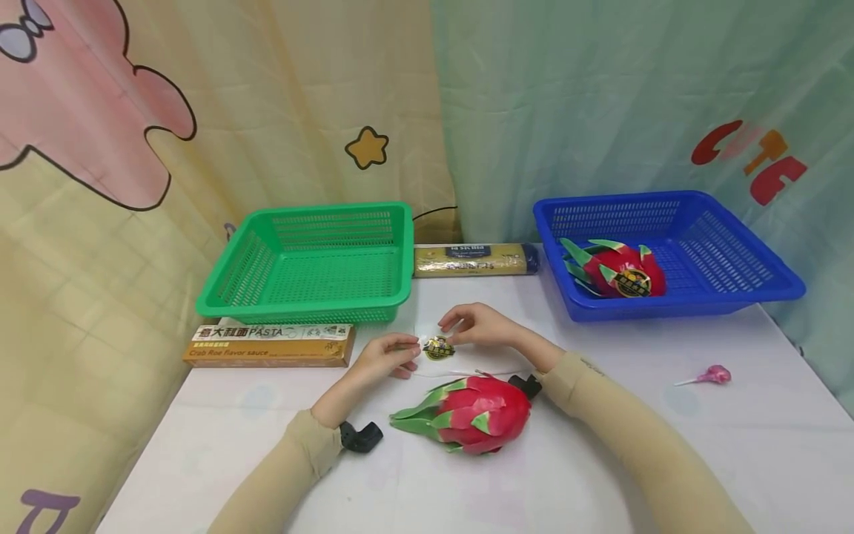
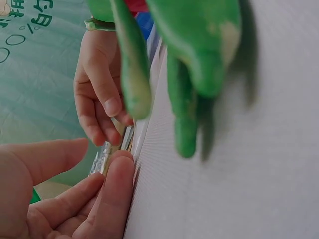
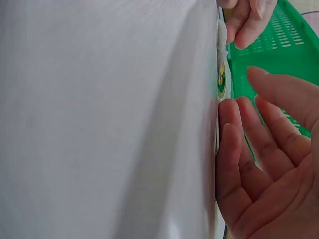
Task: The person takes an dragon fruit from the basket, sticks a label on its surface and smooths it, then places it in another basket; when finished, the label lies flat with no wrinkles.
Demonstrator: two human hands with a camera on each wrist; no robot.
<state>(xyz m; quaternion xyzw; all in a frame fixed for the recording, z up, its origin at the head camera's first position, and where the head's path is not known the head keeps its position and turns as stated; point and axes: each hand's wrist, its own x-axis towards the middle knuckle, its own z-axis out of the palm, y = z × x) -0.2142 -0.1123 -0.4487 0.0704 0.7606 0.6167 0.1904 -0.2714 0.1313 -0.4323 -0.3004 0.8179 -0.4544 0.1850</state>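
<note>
The left hand (image 1: pixel 387 358) and right hand (image 1: pixel 483 326), fingers loosely parted and holding nothing, flank a black-and-gold label (image 1: pixel 438 348) mid-tabletop (image 1: pixel 414 493), its long axis left-right; nearer, the dragon fruit (image 1: pixel 494 406) points leaves leftward.

right hand (image 3: pixel 271 159): palm showing, thumb spread away from loosely bent fingers
sticker (image 3: pixel 222 82): yellow-and-green, edge-on, just beyond those fingertips
left hand (image 3: pixel 250 20): just fingers poking in up top
green basket (image 3: pixel 271 55): behind both hands
white tabletop (image 3: pixel 99 119): hogging the left side lol
</note>
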